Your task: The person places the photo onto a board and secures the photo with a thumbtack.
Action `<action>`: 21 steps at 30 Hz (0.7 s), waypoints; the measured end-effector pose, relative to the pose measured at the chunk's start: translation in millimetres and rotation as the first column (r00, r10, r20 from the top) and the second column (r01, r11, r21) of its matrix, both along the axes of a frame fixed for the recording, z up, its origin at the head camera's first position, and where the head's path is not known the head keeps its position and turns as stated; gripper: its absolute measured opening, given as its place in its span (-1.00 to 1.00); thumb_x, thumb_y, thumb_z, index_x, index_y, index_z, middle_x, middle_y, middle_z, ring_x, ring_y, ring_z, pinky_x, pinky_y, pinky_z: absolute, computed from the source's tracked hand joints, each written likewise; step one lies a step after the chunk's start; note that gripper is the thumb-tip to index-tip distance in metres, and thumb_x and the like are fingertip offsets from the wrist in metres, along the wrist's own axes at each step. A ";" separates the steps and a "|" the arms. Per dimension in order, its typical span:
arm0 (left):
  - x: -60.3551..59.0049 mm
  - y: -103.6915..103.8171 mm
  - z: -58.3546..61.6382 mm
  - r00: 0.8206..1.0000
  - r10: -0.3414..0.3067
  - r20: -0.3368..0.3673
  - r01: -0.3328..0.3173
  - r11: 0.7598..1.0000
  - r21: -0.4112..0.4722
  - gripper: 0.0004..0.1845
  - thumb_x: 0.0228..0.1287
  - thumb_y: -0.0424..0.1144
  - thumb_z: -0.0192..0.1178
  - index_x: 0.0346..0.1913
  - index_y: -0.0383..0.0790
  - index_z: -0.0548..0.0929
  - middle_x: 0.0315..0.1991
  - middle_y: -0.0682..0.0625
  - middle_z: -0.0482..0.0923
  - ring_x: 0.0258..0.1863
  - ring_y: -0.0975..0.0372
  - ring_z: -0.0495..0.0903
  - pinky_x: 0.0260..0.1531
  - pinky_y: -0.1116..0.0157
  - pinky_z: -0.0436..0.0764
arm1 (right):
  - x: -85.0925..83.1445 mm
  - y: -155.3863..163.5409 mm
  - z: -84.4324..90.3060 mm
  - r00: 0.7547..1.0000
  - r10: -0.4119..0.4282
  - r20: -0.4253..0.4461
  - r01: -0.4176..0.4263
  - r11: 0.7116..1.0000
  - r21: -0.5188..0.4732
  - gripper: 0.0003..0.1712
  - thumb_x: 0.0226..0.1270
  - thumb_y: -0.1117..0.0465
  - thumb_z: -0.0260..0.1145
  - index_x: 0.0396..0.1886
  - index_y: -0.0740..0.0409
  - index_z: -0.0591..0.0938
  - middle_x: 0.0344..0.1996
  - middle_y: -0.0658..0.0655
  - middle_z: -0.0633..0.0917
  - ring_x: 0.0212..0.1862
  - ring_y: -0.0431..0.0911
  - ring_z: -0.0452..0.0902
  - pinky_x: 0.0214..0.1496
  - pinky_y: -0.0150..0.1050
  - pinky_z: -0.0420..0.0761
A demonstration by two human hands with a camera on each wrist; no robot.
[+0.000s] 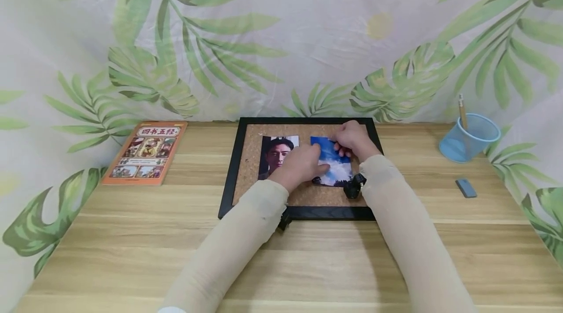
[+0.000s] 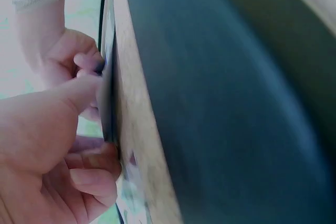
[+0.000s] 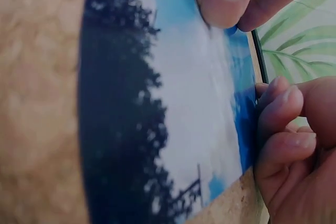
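Observation:
A photo of blue sky and clouds [image 1: 335,173] lies over the right half of a cork board [image 1: 250,195] with a black frame [image 1: 299,213]. My left hand [image 1: 299,164] holds its left side, thumb over the front of the print. At the upper right corner of the print, my right hand [image 1: 354,139] has curled fingers and seems to pinch the edge. In the left wrist view the sky photo [image 2: 108,108] appears edge-on, slightly off the cork. A portrait photo [image 1: 278,149] is on the board's left half, partly covered by my left hand.
An orange comic-style book [image 1: 147,154] lies at the left of the wooden table [image 1: 308,259]. To the right stands a light-blue mesh cup [image 1: 457,146] with a pencil [image 1: 463,112] in it. A small blue-grey block [image 1: 466,188] lies in front of the cup. Behind hangs a leaf-patterned curtain [image 1: 246,58].

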State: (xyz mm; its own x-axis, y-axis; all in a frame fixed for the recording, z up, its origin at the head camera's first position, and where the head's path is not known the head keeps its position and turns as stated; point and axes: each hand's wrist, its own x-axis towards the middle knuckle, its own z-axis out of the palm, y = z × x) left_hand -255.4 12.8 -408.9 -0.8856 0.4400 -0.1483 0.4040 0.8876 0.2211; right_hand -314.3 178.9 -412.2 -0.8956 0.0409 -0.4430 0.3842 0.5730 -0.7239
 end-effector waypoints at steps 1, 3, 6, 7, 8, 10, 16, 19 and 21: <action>-1.1 -0.1 0.0 1.000 -0.003 0.002 0.003 1.000 -0.001 -0.41 0.27 0.20 0.12 0.10 -0.22 0.51 -0.10 -0.11 0.61 -0.23 0.10 0.63 -0.27 0.16 0.60 | 0.0 0.5 0.1 1.000 0.004 -0.008 -0.004 1.000 0.001 -0.76 0.37 0.15 0.18 -0.42 0.24 0.55 -0.73 0.05 0.58 -0.75 -0.13 0.42 -0.70 -0.27 0.40; -2.8 -0.8 0.4 1.000 -0.010 0.007 0.010 1.000 -0.004 -0.38 0.27 0.22 0.10 0.15 -0.22 0.49 -0.05 -0.12 0.60 -0.19 0.09 0.63 -0.23 0.15 0.60 | 0.4 1.1 0.4 1.000 0.014 -0.025 -0.014 1.000 0.002 -0.75 0.37 0.15 0.19 -0.40 0.25 0.57 -0.72 0.05 0.59 -0.76 -0.13 0.42 -0.71 -0.28 0.39; -4.4 -2.8 1.7 0.999 -0.016 0.037 0.016 1.000 0.017 -0.36 0.29 0.21 0.08 0.19 -0.23 0.46 0.00 -0.13 0.59 -0.20 0.09 0.63 -0.22 0.15 0.61 | 2.0 1.9 1.2 0.998 0.035 -0.044 -0.035 0.999 0.003 -0.75 0.38 0.15 0.18 -0.37 0.26 0.60 -0.70 0.07 0.60 -0.75 -0.14 0.44 -0.71 -0.28 0.40; -5.0 -4.0 2.0 0.999 -0.020 0.051 0.019 0.999 0.029 -0.37 0.29 0.20 0.08 0.20 -0.23 0.45 0.01 -0.13 0.58 -0.20 0.10 0.63 -0.21 0.15 0.60 | 2.9 2.3 1.8 0.998 0.040 -0.052 -0.039 0.999 0.007 -0.74 0.38 0.15 0.18 -0.37 0.27 0.60 -0.69 0.08 0.61 -0.75 -0.14 0.45 -0.71 -0.28 0.41; -5.4 -5.5 2.8 0.998 -0.024 0.062 0.021 0.999 0.046 -0.37 0.31 0.18 0.07 0.22 -0.23 0.45 0.03 -0.12 0.58 -0.18 0.11 0.63 -0.18 0.15 0.60 | 3.9 2.9 3.0 0.997 0.046 -0.066 -0.045 0.999 0.009 -0.73 0.39 0.14 0.18 -0.35 0.29 0.60 -0.68 0.09 0.61 -0.75 -0.13 0.45 -0.70 -0.28 0.43; -6.5 -9.8 5.4 0.996 -0.034 0.077 0.027 0.996 0.088 -0.40 0.33 0.15 0.06 0.25 -0.22 0.44 0.09 -0.09 0.56 -0.10 0.13 0.62 -0.09 0.15 0.58 | 6.4 4.5 6.0 0.992 0.074 -0.102 -0.073 0.997 0.022 -0.72 0.40 0.14 0.16 -0.30 0.31 0.60 -0.65 0.12 0.63 -0.73 -0.12 0.47 -0.68 -0.26 0.46; -7.5 -32.9 17.1 0.991 -0.075 0.112 0.040 0.957 0.288 -0.47 0.39 0.04 0.03 0.28 -0.19 0.45 -0.21 -0.01 0.64 -0.38 0.20 0.61 -0.27 0.21 0.56 | 17.3 11.9 14.9 0.973 0.125 -0.196 -0.119 0.992 0.042 -0.69 0.42 0.09 0.14 -0.12 0.27 0.57 -0.51 0.20 0.67 -0.61 -0.04 0.56 -0.57 -0.17 0.56; -4.5 -48.7 22.8 0.988 -0.078 0.134 0.020 0.920 0.391 -0.51 0.39 0.02 0.03 0.26 -0.16 0.47 -0.40 0.04 0.56 -0.64 0.18 0.50 -0.54 0.22 0.49 | 24.6 16.3 17.8 0.958 0.170 -0.229 -0.166 0.985 0.039 -0.67 0.44 0.06 0.12 -0.05 0.24 0.53 -0.41 0.24 0.68 -0.49 0.03 0.61 -0.48 -0.11 0.61; -3.0 -59.0 25.7 0.989 -0.076 0.129 0.012 0.899 0.438 -0.55 0.40 0.01 0.03 0.24 -0.13 0.49 -0.40 0.05 0.55 -0.66 0.19 0.48 -0.56 0.24 0.48 | 30.5 18.6 20.2 0.947 0.198 -0.255 -0.197 0.980 0.030 -0.66 0.45 0.05 0.12 -0.02 0.23 0.50 -0.35 0.27 0.68 -0.41 0.08 0.63 -0.41 -0.07 0.62</action>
State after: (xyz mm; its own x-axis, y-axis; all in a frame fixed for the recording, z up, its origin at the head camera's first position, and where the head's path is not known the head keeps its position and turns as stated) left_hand -258.4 -46.2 -383.2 -0.8484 0.5267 -0.0531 0.3771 0.6717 0.6376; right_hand -283.8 197.5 -391.9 -0.9691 -0.1465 -0.1987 0.0659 0.6220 -0.7802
